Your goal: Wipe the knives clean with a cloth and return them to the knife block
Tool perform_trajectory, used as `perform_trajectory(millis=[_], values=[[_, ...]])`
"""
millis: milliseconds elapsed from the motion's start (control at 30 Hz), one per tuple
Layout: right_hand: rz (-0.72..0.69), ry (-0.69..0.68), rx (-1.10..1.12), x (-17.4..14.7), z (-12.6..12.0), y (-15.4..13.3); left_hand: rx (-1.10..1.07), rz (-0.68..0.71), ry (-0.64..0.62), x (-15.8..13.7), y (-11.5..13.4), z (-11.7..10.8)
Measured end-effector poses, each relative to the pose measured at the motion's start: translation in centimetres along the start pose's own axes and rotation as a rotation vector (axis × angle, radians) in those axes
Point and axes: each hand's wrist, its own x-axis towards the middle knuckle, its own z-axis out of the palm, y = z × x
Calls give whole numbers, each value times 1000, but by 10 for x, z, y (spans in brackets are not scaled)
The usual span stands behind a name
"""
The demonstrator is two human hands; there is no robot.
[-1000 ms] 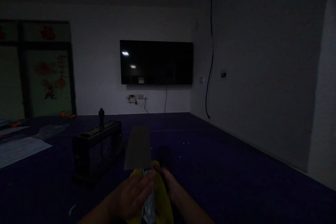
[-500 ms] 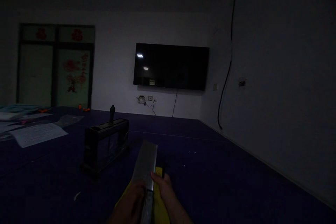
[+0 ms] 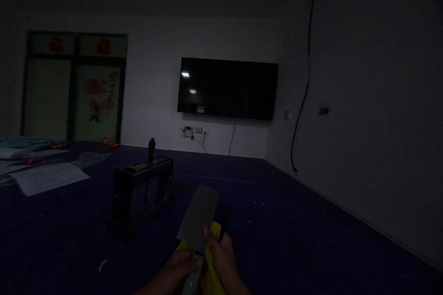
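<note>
A kitchen cleaver (image 3: pixel 199 214) with a wide, dull grey blade points away from me, low in the middle of the head view. My left hand (image 3: pixel 180 265) is closed round its handle, thumb lying along the top near the blade. A yellow cloth (image 3: pixel 212 279) hangs under and beside the cleaver. My right hand (image 3: pixel 221 253) is closed on this cloth, and its thumb presses at the blade's right edge near the handle. The fingers beneath the blade are hidden.
A dark frame-shaped device with an upright knob (image 3: pixel 143 189) stands left of the cleaver on the dark blue tabletop (image 3: pixel 294 239). Printed papers (image 3: pixel 50 179) and a clear plastic bag (image 3: pixel 90 160) lie farther left. White scraps (image 3: pixel 102 265) dot the surface. A wall borders the right side.
The blade has tilted and its tip has shifted right, so the bright line along its right edge is gone. My left hand has moved from over the blade's base down onto the handle.
</note>
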Motion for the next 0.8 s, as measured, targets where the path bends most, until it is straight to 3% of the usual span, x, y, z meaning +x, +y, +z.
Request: perform_trajectory(millis=[167, 300, 567, 700, 733, 800], values=[[-68, -10, -138, -6, 2, -2, -38, 28, -117, -10, 9, 4], [-171, 30, -255, -11, -2, -8, -137, -3, -80, -20, 16, 11], [-253, 405, -390, -12, -44, -46, -201, 70, -49, -25, 14, 14], [-299, 624, -482, -10, -54, -63, -92, 141, -64, -17, 7, 9], [-337, 625, -509, -10, -53, -61, -37, 145, -71, -15, 6, 7], [-444, 501, -526, -12, -49, -48, 77, 121, -77, -10, 3, 3]])
